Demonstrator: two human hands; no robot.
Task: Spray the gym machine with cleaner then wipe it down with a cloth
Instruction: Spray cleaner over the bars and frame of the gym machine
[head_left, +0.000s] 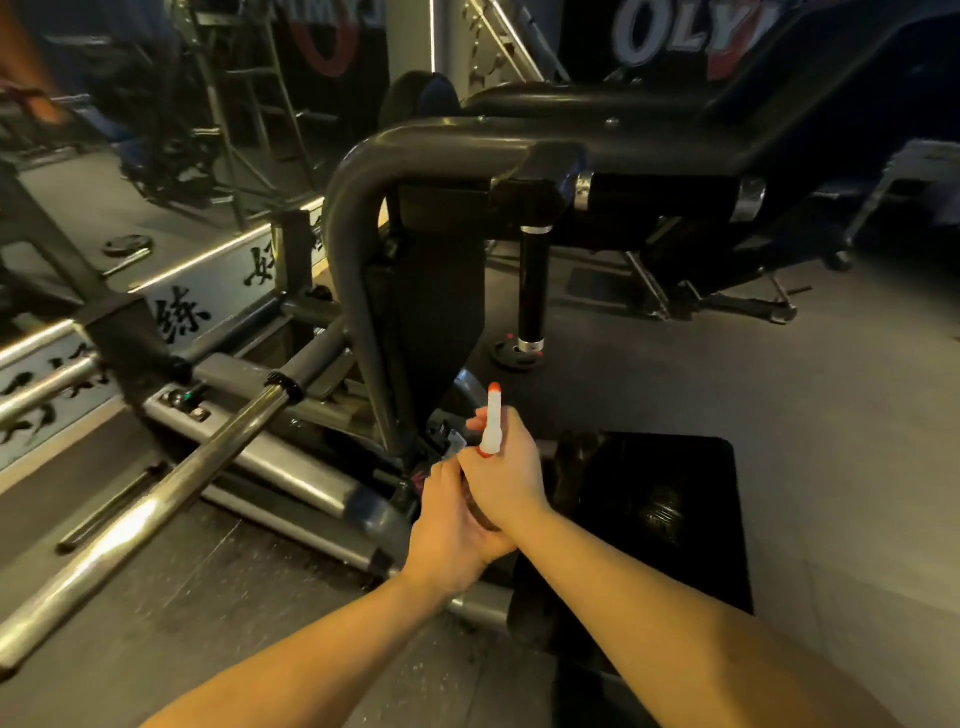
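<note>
Two-handed, grips a white-headed, orange-tipped plastic spray bottle (491, 423) low in front of the grey tubular-steel gym machine (358, 208), with right hand (511, 470) curled round its neck and left hand (452, 525) wrapped round its mostly hidden body, nozzle pointing toward the black upright pad (423, 291), beside a black rectangular seat cushion (675, 493).

We see grey painted metal tubing, dully sheened, on the gym machine (441, 136); a polished chrome bar (156, 499); a glossy black pad (649, 519); smooth white plastic on the spray bottle (491, 421).
</note>
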